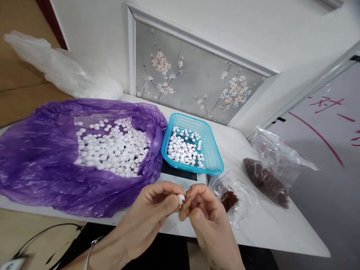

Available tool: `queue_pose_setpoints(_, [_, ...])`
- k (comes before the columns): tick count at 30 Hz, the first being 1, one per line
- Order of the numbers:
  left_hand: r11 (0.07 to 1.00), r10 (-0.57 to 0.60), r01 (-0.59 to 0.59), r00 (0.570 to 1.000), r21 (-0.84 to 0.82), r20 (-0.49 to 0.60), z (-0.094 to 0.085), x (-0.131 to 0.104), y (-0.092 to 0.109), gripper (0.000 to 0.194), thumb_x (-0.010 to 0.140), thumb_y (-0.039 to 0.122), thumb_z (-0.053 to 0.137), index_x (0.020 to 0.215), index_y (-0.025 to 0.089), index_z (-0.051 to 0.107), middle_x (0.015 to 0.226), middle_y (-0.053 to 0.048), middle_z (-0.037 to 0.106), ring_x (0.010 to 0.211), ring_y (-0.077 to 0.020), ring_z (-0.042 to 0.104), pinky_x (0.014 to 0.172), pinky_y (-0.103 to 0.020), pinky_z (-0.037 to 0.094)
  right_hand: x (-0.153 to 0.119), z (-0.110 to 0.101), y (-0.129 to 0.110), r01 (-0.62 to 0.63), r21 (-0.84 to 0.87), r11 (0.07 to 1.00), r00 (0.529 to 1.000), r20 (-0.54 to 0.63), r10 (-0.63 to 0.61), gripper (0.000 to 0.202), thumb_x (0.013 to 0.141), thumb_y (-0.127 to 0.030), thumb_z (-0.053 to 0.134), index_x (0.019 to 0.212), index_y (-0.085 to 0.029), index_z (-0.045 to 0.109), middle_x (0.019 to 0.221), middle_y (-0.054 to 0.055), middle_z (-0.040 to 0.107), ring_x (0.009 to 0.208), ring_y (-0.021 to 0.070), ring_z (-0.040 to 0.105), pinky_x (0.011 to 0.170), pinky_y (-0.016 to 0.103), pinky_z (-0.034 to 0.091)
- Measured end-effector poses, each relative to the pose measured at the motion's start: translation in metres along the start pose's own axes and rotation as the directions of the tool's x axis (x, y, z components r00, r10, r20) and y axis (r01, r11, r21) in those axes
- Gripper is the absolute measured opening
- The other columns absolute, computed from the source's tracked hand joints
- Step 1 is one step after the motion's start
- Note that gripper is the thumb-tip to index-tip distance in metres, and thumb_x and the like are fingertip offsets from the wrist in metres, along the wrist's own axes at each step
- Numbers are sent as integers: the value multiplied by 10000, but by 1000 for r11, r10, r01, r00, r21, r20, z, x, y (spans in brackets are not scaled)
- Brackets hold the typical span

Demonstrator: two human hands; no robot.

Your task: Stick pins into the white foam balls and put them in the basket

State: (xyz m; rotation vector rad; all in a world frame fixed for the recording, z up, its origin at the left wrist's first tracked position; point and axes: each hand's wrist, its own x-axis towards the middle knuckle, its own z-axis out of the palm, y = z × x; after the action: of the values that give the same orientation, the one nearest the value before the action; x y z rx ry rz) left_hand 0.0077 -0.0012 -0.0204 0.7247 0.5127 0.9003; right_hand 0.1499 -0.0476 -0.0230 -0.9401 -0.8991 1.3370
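Between the thumb and forefinger of my left hand (pixel 149 215) is a small white ball (pixel 181 198) with a dark spot on its side. My right hand (pixel 209 221) meets it fingertip to fingertip, pinched closed against the ball's right side; whatever its fingers hold is too small to make out. Just beyond the hands stands a blue plastic basket (pixel 215 159) with many similar white balls, some showing dark marks. A purple plastic bag (pixel 30 165) lies spread open to the left, full of loose white balls (pixel 112 152).
Right of my hands, a clear bag (pixel 244 210) holds reddish-brown bits (pixel 229 200). Farther right lies a larger clear bag of dark brown material (pixel 266 182). These rest on a white table (pixel 298 228). Behind are a framed flower picture (pixel 194 71) and a whiteboard (pixel 323 123).
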Motion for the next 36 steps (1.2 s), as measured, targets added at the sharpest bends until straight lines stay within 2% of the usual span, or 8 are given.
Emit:
queue_pose_setpoints(4, [994,-72,68,996,-87,-52,3,-2,4,151,724,311,849,762,188,770,710,16,647,645,-87,581,678,-197,480,-5,5,-1,49,-38,998,997,-63,-51,70,895,-310,709,897,-256,665,778,-48,635,687,91,590,692,211,475])
queue_pose_setpoints(8, [992,-71,68,997,-105,-25,5,-4,5,129,752,302,828,764,185,774,688,17,646,626,-83,591,661,-196,487,-9,11,-2,110,-79,991,988,-100,-117,63,907,-320,689,930,-261,690,787,-26,663,668,105,603,656,224,501])
queue_pose_setpoints(13, [994,72,-70,997,80,-26,7,-5,7,91,756,311,820,769,222,808,634,4,670,617,-111,588,639,-219,494,-10,15,-3,123,-75,990,984,-119,-131,44,876,-290,725,888,-265,690,759,-25,669,662,114,603,639,224,512])
queue_pose_setpoints(15, [975,128,-121,991,186,-26,6,-5,8,47,752,272,822,785,239,819,692,-9,698,658,-125,600,652,-223,509,-10,16,-2,147,-77,986,979,-127,-156,41,867,-262,735,877,-273,697,769,-26,668,676,116,600,637,218,511])
queue_pose_setpoints(18, [948,172,-162,985,274,-14,4,-6,9,107,724,205,835,809,270,827,840,-16,725,748,-137,624,669,-204,528,-10,14,0,192,-89,977,972,-124,-202,23,889,-258,705,886,-281,710,797,-16,660,696,127,608,653,232,522])
queue_pose_setpoints(26, [935,198,-166,977,314,-75,11,-12,11,444,696,100,831,1045,366,765,813,39,700,771,-114,663,745,-171,556,-11,3,5,205,-170,964,970,-94,-223,32,909,-274,680,897,-294,701,846,-16,628,736,124,579,663,215,498])
queue_pose_setpoints(32, [893,268,-227,962,388,-53,17,-16,13,433,712,75,793,1032,366,766,783,43,689,769,-117,660,767,-171,558,-12,2,3,201,-245,948,963,-126,-237,54,894,-315,691,896,-276,728,786,1,658,702,146,592,631,233,499])
queue_pose_setpoints(36, [844,318,-275,948,460,-18,15,-17,15,408,749,79,768,1021,383,763,805,44,691,794,-123,642,760,-168,540,-11,5,-1,225,-253,941,966,-68,-249,111,929,-335,641,916,-283,738,777,6,691,678,145,620,616,235,518])
